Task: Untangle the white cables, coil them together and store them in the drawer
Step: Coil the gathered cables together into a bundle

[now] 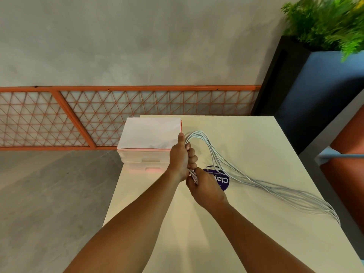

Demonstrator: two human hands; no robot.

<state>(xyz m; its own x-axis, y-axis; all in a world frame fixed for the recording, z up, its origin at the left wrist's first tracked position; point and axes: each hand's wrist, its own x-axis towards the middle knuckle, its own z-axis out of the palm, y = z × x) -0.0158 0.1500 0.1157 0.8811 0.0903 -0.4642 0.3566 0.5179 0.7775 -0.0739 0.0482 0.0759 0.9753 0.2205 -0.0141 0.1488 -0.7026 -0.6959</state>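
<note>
Item 1, table [246,223]: cream top, the largest surface I see. Its left edge drops to grey floor; the near right part lies bare.

Item 2, planter [307,91]: dark box with green foliage, standing beyond the table's far right corner.

Item 3, drawer unit [149,134]: translucent, pink-trimmed, on the table's far left corner and overhanging the left edge. Both drawer fronts appear pushed in; I cannot tell what is inside.

Item 4, white cables [266,186]: a bundle arching up from my hands, then trailing right across the table to its right edge, where the ends hang over.

Item 5, left hand [180,158]: clenched around the upper part of the bundle, just beside the drawer unit.

Item 6, right hand [206,190]: closed on the cable ends directly below the left hand, touching it.

Item 7, round sticker [221,179]: purple, flat on the table, partly covered by my right hand and crossed by the cables.
</note>
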